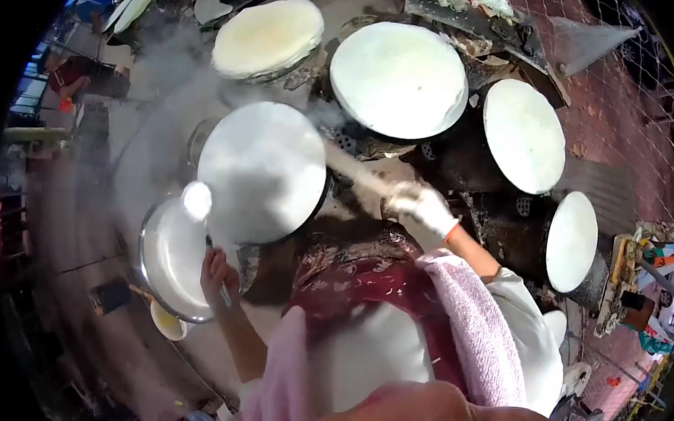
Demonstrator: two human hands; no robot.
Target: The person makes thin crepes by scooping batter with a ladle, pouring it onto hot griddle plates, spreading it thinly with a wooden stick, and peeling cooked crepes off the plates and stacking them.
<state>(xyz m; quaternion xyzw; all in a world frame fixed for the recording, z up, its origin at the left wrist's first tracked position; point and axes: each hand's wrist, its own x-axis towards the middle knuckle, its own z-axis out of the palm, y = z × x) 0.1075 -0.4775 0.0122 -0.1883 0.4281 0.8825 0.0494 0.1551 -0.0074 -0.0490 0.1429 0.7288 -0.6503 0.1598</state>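
My left hand [221, 277], bare, grips the handle of a ladle [197, 200]. The ladle's bowl looks white and is above the rim of a large metal pot [155, 288], beside the nearest round pan. White liquid shows inside that pot. My right hand [424, 206], in a pale glove with an orange cuff, closes round a wooden stick [359, 172], blurred by motion. Its far end reaches the right edge of the nearest pan, whose face is covered by a white round sheet [262, 171]. What is fixed to the stick's end cannot be made out.
More pans carry pale round sheets: one at upper left [270, 38], one at top centre [399, 79], and others [524, 135] down the right. Steam drifts over the left side. A small bowl [166, 322] stands below the pot. Wire fencing [638, 82] lies at upper right.
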